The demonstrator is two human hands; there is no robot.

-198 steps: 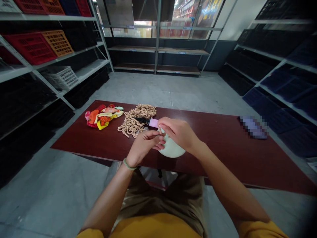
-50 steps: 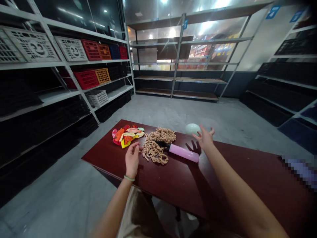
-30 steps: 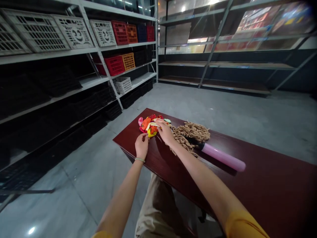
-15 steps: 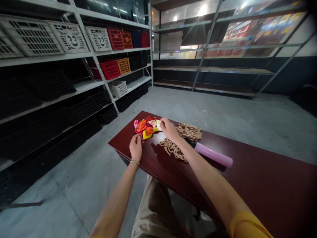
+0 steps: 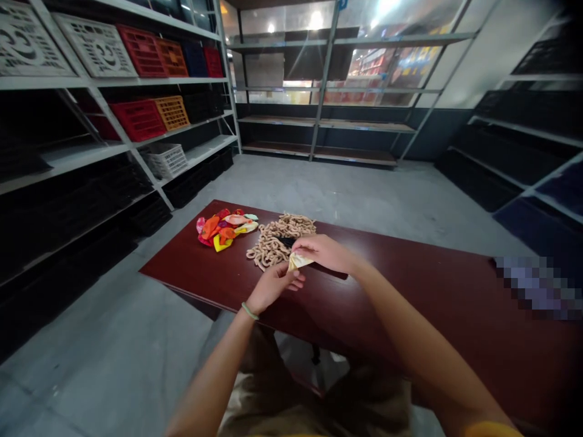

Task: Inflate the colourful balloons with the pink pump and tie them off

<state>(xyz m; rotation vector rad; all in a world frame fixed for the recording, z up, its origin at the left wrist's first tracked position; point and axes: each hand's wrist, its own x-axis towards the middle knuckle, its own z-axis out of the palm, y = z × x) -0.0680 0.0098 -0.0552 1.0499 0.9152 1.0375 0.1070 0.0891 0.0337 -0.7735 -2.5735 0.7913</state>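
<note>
Both my hands are over the table near its front edge, in front of the tan heap. Between them is a limp pale yellow balloon (image 5: 299, 261). My left hand (image 5: 273, 286) pinches its lower left end, with the other fingers loosely curled. My right hand (image 5: 325, 252) grips its upper right side. Just behind my hands lies a heap of tan, rope-like twisted pieces (image 5: 277, 237). A black part of the pump (image 5: 286, 241) shows there, the rest being mostly hidden behind my right hand. To the left sits a pile of flat, colourful balloons (image 5: 223, 229).
The dark red table (image 5: 410, 303) stretches to the right, where a blurred, pixelated patch (image 5: 537, 285) lies at its end. Shelves with crates (image 5: 136, 115) stand on the left, a metal rack (image 5: 319, 121) at the back, and dark shelving (image 5: 528, 133) on the right.
My hands have moved from the colourful pile to the front of the tan heap, with the pale yellow balloon now between them. The view has turned to the right.
</note>
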